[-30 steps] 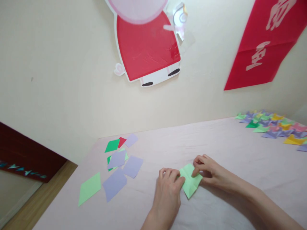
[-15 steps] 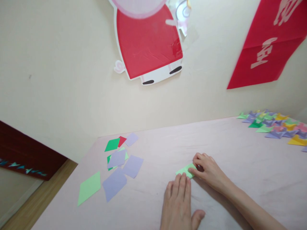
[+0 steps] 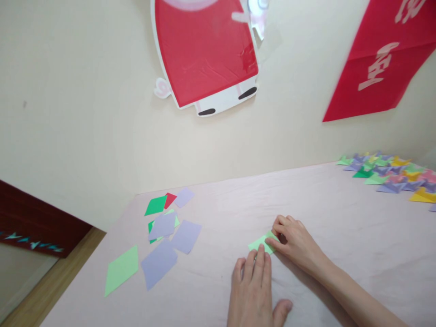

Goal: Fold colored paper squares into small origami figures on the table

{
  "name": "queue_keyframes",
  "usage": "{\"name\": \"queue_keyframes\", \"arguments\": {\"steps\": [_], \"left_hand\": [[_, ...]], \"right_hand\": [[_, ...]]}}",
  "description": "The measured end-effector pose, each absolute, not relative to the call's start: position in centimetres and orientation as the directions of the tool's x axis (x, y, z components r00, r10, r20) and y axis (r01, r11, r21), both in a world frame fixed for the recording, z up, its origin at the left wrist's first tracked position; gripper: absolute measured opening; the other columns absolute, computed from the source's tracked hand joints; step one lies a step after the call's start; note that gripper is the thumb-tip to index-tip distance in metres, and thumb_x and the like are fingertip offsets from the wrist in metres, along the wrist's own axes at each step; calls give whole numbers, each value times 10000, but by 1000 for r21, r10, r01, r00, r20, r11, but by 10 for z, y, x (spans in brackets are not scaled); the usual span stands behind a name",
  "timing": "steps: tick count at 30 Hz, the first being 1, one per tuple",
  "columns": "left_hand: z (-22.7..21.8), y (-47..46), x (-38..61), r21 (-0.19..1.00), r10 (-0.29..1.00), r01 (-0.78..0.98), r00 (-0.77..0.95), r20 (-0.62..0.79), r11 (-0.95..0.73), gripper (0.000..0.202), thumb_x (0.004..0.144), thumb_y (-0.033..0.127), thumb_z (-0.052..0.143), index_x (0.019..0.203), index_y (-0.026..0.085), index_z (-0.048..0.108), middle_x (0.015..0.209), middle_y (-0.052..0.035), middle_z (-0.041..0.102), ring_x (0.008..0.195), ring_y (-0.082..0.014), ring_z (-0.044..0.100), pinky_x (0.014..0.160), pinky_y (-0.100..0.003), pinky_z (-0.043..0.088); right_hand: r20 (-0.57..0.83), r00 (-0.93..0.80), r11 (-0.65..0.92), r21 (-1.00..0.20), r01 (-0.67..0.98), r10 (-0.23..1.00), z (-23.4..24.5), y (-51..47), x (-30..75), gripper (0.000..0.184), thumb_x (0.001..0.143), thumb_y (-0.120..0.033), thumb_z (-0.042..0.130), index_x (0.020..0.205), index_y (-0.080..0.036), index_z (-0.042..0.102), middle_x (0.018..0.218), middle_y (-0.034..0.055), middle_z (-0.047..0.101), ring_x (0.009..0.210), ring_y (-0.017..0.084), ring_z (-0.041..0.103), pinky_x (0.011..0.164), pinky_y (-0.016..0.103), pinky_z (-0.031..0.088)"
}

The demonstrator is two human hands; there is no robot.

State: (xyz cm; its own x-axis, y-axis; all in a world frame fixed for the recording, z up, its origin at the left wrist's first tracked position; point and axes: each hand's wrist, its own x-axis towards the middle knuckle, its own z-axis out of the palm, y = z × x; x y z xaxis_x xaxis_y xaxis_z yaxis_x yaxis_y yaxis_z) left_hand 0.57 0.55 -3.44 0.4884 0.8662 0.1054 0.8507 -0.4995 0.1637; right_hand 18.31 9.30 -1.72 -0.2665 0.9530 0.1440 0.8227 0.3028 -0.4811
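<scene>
A small light green piece of folded paper (image 3: 259, 242) lies on the pale pink cloth-covered surface (image 3: 231, 204) in front of me. My left hand (image 3: 251, 286) is flat with fingers stretched out, its fingertips on the paper's near edge and its thumb held out to the side. At the paper's right end, my right hand (image 3: 293, 238) has its fingers curled and pinches the paper, with the thumb on top. The right part of the paper is hidden under this hand.
Loose paper squares lie to the left: light green (image 3: 121, 271), purple (image 3: 159, 264), dark green (image 3: 156, 205) and red (image 3: 170, 200). Several folded paper shapes (image 3: 391, 172) stand at the far right. The wall (image 3: 85, 113) rises behind, bearing a red banner (image 3: 374, 63) and a cartoon cutout (image 3: 207, 54).
Both hands keep nearly the same place on the light green paper. The left fingertips have shifted slightly. The whole view has tilted a little.
</scene>
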Motion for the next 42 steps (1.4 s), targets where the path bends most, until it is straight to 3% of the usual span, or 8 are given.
{"name": "queue_keyframes", "arguments": {"steps": [9, 14, 29, 36, 42], "left_hand": [[-34, 0, 12, 84, 866, 871, 464, 187, -485, 710, 938, 656, 378, 1428, 149, 467, 1512, -86, 413, 1260, -292, 519, 1011, -490, 456], [-30, 0, 14, 58, 870, 875, 466, 160, -480, 690, 959, 634, 342, 1438, 149, 451, 1509, -92, 427, 1241, -285, 522, 1014, -494, 443], [-30, 1, 18, 88, 876, 877, 456, 157, -473, 667, 939, 619, 412, 1390, 138, 514, 1481, -95, 471, 1181, -292, 524, 995, -488, 427], [-36, 7, 12, 108, 856, 852, 494, 152, -512, 719, 918, 649, 423, 1440, 156, 457, 1476, -103, 476, 1115, -297, 531, 956, -482, 421], [-36, 9, 5, 149, 840, 828, 522, 148, -540, 731, 932, 627, 402, 1494, 160, 369, 1532, -104, 394, 1147, -301, 513, 974, -472, 404]], "right_hand": [[137, -265, 298, -489, 820, 955, -18, 93, 184, 256, 833, -281, 610, 597, -200, 550, 786, 22, 605, 774, 198, 535, 729, 343, 368], [148, -260, 299, -487, 821, 954, -20, 93, 184, 262, 828, -293, 615, 591, -205, 545, 763, 22, 600, 748, 197, 529, 712, 341, 366], [197, -263, 326, -458, 827, 944, -27, 88, 184, 255, 874, -313, 574, 642, -212, 539, 801, 38, 578, 768, 211, 498, 728, 365, 364], [229, -236, 319, -455, 832, 944, -31, 87, 188, 244, 860, -318, 567, 645, -215, 512, 831, 51, 572, 779, 213, 474, 734, 374, 378], [231, -208, 296, -467, 833, 951, -29, 86, 191, 257, 866, -326, 538, 633, -222, 511, 842, 62, 574, 794, 228, 478, 735, 383, 381]]}}
